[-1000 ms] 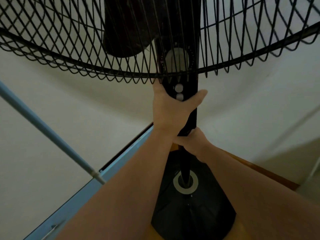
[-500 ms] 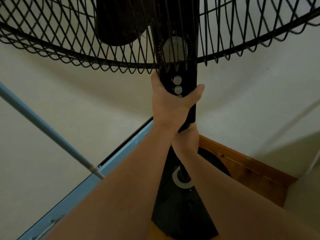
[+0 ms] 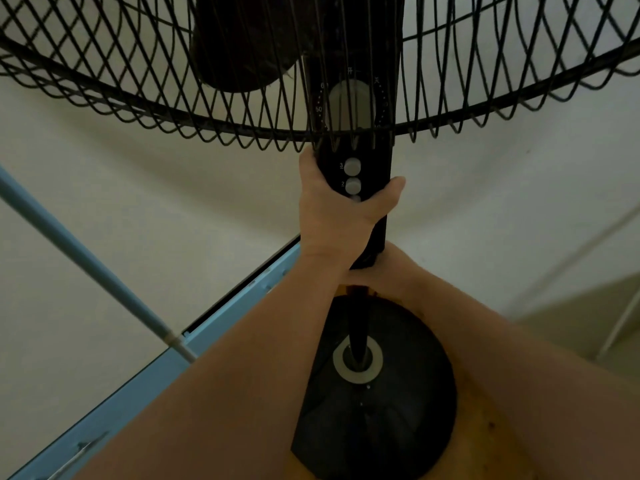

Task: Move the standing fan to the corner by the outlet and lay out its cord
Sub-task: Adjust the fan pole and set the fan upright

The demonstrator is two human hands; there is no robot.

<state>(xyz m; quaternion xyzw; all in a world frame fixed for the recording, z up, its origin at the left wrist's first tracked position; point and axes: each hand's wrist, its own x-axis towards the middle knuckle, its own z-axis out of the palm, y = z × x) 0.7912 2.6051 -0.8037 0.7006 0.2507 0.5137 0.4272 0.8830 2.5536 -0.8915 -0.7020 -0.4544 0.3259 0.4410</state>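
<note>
The black standing fan (image 3: 381, 410) fills the middle of the head view. Its wire grille spans the top, and its round base sits on the wooden floor close to the wall corner. My left hand (image 3: 332, 216) is wrapped around the control column just below the speed buttons. My right hand (image 3: 394, 263) reaches the pole right under that column. Its fingers are hidden behind the column and my left wrist. No cord or outlet shows.
A light-blue frame (image 3: 207, 327) runs along the left wall, and a light-blue pole (image 3: 86, 265) slants down to it. Pale walls meet behind the fan. A thin white pipe (image 3: 620, 327) stands at the right. Orange-brown wooden floor (image 3: 485, 431) surrounds the base.
The fan's base has swung from leaning left to sitting squarely under the pole, covering the wooden skirting. My right hand slid up behind the column. My left grip is unchanged.
</note>
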